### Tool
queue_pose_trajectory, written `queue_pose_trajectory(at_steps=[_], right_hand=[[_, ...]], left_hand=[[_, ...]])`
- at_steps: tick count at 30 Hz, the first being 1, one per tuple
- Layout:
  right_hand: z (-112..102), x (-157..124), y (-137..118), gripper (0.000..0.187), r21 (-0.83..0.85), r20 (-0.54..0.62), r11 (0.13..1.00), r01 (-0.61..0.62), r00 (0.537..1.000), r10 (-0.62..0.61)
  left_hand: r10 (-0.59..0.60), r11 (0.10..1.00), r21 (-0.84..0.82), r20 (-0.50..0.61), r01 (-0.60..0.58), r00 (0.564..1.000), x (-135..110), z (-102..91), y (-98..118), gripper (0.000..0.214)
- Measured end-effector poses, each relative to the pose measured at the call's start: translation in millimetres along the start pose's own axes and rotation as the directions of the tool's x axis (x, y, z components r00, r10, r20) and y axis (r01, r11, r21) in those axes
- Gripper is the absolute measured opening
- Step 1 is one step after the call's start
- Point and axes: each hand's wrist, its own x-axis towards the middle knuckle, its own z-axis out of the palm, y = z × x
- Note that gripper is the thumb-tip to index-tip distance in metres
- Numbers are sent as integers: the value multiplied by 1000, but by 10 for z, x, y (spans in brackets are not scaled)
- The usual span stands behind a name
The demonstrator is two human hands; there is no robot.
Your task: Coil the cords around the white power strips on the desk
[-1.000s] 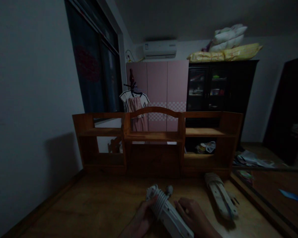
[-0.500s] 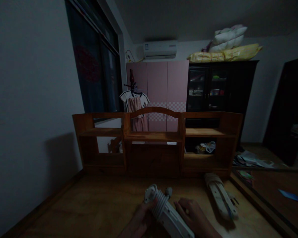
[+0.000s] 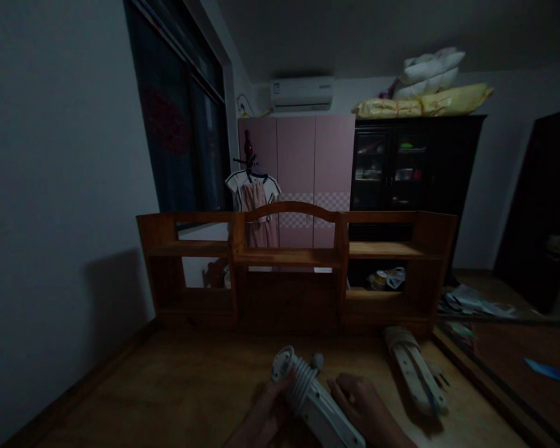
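Clamping firmly, the left hand point(image 3: 266, 407) has the long white plastic power strip point(image 3: 324, 414) by its far end, thumb pressed across the pale grey cord point(image 3: 301, 389) wound round it in several tight loops! That strip sits at six o'clock in the view, slanting, its rounded far end aimed at eleven o'clock and its body running down towards five, right to the bottom edge. On the coil's one o'clock side, out pokes the cord's chunky grey plug point(image 3: 317, 361).

Over to the right hand point(image 3: 361, 398), at the strip's three o'clock flank: fingers curled in, right up beside the casing, and whether they grip anything I cannot tell from here.

Further out at three o'clock from the held strip lies a second, cream-coloured power strip point(image 3: 413, 376), its flat cord wrapped about it, resting on the yellowish-brown wooden desk point(image 3: 177, 386). Straight ahead at twelve o'clock, there's the reddish-brown wooden shelf unit point(image 3: 289, 256) with its arched centre, and beyond it the tall pink panelled wardrobe point(image 3: 296, 149). Up at one o'clock, the black glass-fronted cabinet point(image 3: 448, 162) carries a shiny yellow bundle point(image 3: 457, 99).
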Motion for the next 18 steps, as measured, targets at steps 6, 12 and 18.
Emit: queue_pose_trajectory(at_steps=[6, 12, 18], right_hand=[[27, 21, 42, 45, -1, 3, 1000, 20, 1000, -20], [15, 15, 35, 46, -3, 15, 1000, 11, 1000, -11], [17, 16, 44, 46, -5, 17, 1000, -12, 1000, 12]], left_hand=[[-35, 999, 15, 152, 33, 988, -15, 10, 4, 30], [-48, 999, 22, 167, 45, 985, -66, 55, 24, 35], [-56, 998, 35, 181, 51, 982, -40, 44, 24, 35]])
